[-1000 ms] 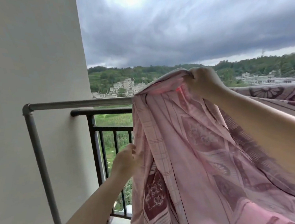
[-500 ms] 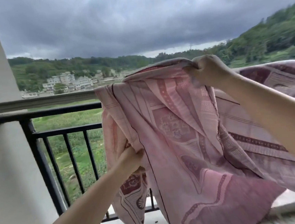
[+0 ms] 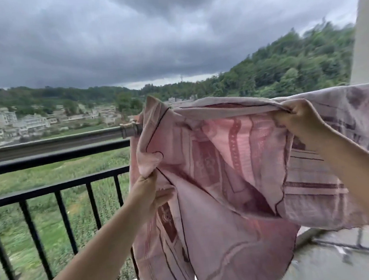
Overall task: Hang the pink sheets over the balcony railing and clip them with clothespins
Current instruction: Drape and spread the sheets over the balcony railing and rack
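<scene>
Head view: left hand [image 3: 148, 194] pinching the pink sheet's [image 3: 223, 181] side edge, right hand [image 3: 297, 118] gripping its top fold, sheet hanging over the grey rail [image 3: 56, 143] above the black balcony railing [image 3: 53, 157].

We see flat, dim daylight under a heavy grey overcast sky [image 3: 147, 31], brightest in a pale strip at the horizon. Light glows through the pink sheet [image 3: 236, 157], and shadows are soft. Motion blur smears the black balcony railing [image 3: 49, 189] and the trees at right. Wide-angle distortion bends the edges.
</scene>
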The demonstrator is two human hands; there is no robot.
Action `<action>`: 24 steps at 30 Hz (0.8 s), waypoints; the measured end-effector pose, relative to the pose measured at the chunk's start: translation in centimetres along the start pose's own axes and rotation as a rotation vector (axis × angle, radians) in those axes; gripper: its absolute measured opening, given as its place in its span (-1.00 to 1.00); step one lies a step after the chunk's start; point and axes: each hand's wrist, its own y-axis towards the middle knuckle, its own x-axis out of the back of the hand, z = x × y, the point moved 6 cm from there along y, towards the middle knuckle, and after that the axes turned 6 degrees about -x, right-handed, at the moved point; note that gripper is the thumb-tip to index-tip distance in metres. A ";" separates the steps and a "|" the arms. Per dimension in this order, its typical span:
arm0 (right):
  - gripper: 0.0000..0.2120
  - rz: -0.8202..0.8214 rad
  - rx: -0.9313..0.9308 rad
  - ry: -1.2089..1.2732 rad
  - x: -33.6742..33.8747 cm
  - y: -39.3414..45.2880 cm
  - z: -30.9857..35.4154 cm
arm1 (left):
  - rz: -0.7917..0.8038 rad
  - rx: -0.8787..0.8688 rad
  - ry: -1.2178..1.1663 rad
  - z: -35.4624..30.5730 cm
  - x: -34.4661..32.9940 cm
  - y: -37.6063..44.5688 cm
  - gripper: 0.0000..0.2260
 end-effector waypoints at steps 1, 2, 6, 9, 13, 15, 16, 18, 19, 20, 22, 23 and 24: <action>-0.60 0.002 -0.068 0.243 0.9 -0.5 -0.5 | 0.024 -0.029 -0.017 -0.7 -1.0 0.1 -0.66; -0.67 0.036 -0.107 0.472 1.4 -1.0 -0.8 | 0.048 -0.060 -0.041 -1.5 -2.1 0.2 -0.68; -0.90 0.321 -0.016 0.772 2.0 -2.5 -0.4 | 0.091 -0.131 -0.198 -4.1 -5.1 1.2 -0.73; -0.83 0.445 -0.168 0.518 3.2 -2.9 -3.9 | 0.091 -0.187 -0.374 -5.5 -6.2 1.6 -0.72; -0.93 0.668 -0.460 -0.113 4.7 -6.1 -13.4 | -0.124 -0.173 -0.454 -3.9 -5.7 1.8 -0.66; -0.88 0.855 -0.507 -0.398 3.8 -7.9 -16.5 | -0.180 -0.098 -0.470 -2.4 -5.8 1.6 -0.67; -0.86 0.973 -0.494 -0.523 2.8 -8.3 -17.2 | -0.166 -0.074 -0.394 -1.9 -6.1 1.3 -0.68; -0.90 1.252 -0.394 -0.773 0.4 -7.9 -16.9 | -0.120 -0.058 -0.151 -1.5 -6.9 0.3 -0.68; -0.89 1.322 -0.314 -0.835 -1.0 -7.1 -16.1 | -0.087 -0.084 -0.094 -1.5 -7.4 0.0 -0.67; -0.79 1.307 -0.216 -0.855 -2.6 -5.8 -14.8 | -0.066 -0.125 -0.088 -1.8 -7.7 -0.2 -0.67; -0.50 1.000 0.037 -0.816 -5.6 -1.7 -11.5 | -0.067 -0.205 -0.167 -2.4 -7.7 -0.5 -0.69; -0.29 0.790 0.192 -0.763 -6.8 0.2 -9.3 | -0.072 -0.240 -0.204 -2.7 -7.4 -0.6 -0.70; -0.12 0.628 0.321 -0.728 -8.0 1.4 -7.4 | -0.086 -0.275 -0.210 -2.9 -6.9 -0.8 -0.70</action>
